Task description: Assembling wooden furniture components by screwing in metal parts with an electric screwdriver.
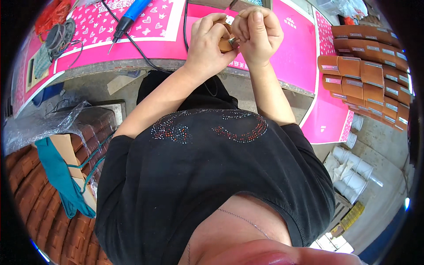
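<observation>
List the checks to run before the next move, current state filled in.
1. Left hand holding the small brown piece: ok, fingers curled around it.
2. Right hand gripping the piece too: cannot tell, it is curled close beside it, but its fingertips are hidden.
3. Blue pen-shaped tool clear of both hands: ok, it lies apart, to their left.
4. Tool's thin tip turned away from the person: not ok, it points toward the near table edge.
5. Stacked brown pieces clear of the right hand: ok, well off to its right.
</observation>
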### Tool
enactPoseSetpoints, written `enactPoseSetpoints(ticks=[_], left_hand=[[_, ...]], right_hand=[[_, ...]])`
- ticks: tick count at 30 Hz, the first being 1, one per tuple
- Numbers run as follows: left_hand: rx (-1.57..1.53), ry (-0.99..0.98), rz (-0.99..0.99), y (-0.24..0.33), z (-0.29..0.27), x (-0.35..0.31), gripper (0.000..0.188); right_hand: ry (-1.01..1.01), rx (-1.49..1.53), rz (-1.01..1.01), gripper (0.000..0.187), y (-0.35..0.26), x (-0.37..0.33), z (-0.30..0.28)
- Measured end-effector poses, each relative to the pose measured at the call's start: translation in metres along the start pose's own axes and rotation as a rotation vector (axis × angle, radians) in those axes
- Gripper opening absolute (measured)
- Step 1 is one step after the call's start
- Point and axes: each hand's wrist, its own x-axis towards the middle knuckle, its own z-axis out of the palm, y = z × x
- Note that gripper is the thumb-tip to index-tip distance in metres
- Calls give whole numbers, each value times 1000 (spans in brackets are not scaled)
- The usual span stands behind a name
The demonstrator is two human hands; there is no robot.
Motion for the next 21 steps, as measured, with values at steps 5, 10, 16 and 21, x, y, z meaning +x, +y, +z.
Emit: enactPoseSetpoints(ticks=[5, 10, 16, 21], left_hand=[[-12, -18, -22, 3, -1, 0, 30], [-212, -245, 5, -5, -16, 7, 31], [67, -645, 211, -7, -60, 38, 34], [123, -552, 82, 15, -44, 20, 45]], right_hand=[[-21, 162, 129, 22, 7, -1, -8], [71, 39, -15, 22, -15, 4, 2], [332, 5, -98, 19, -55, 16, -16], [375, -40, -30, 18, -23, -1, -19]])
